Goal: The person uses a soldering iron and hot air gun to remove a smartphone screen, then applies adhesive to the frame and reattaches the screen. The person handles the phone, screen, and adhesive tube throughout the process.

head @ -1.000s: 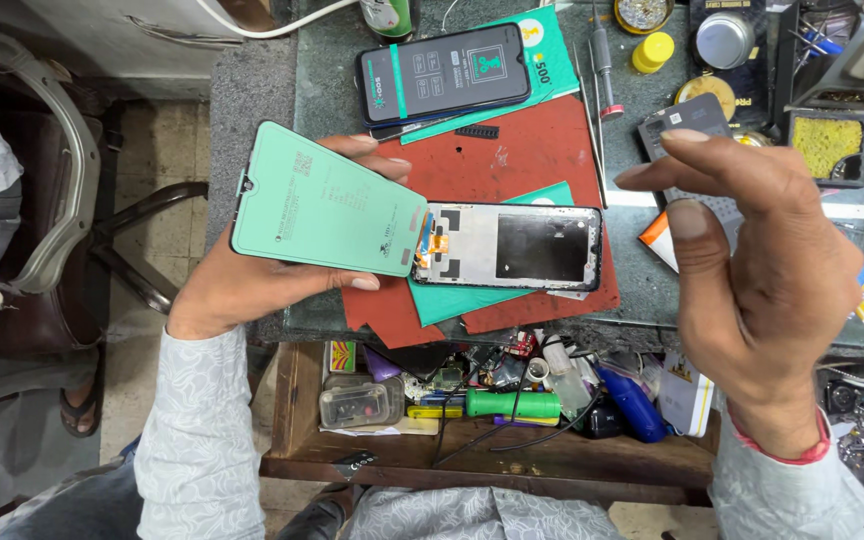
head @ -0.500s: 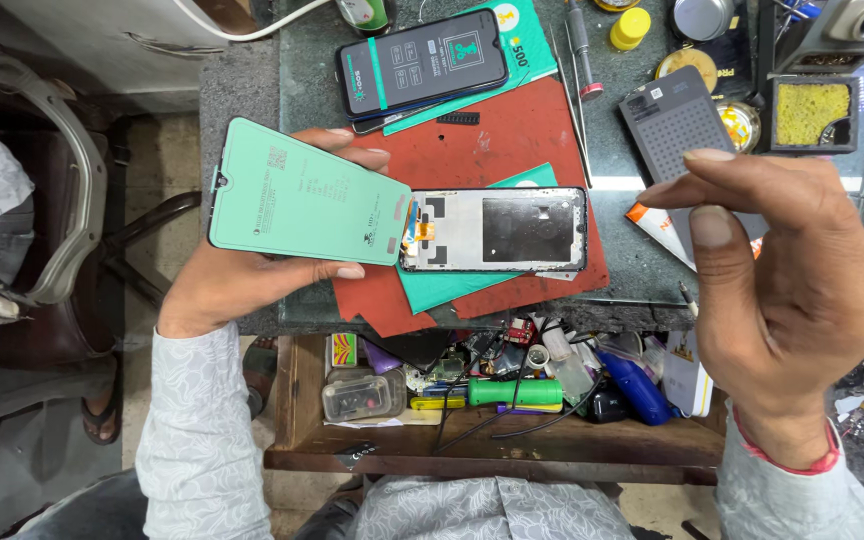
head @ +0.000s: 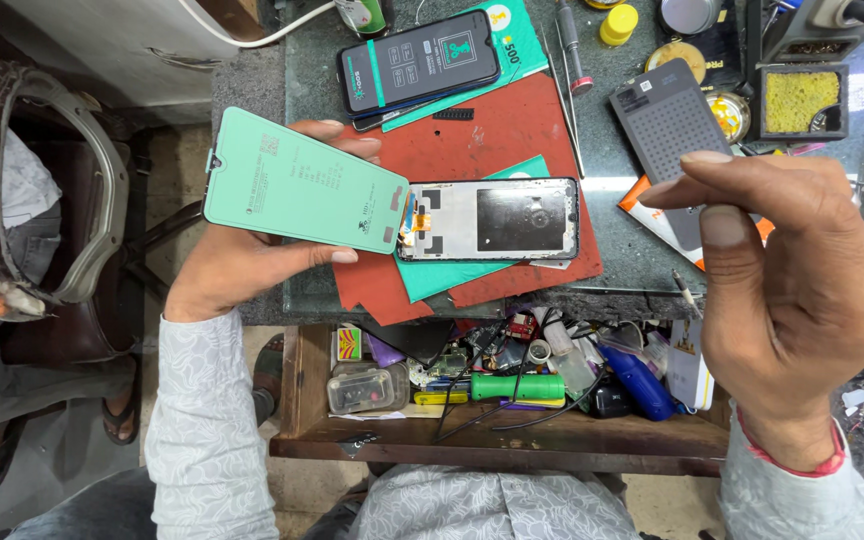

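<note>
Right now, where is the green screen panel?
In the head view, the green screen panel is left of centre, held by the left hand at the workbench's left edge, its right end meeting the phone frame on the red mat.
</note>
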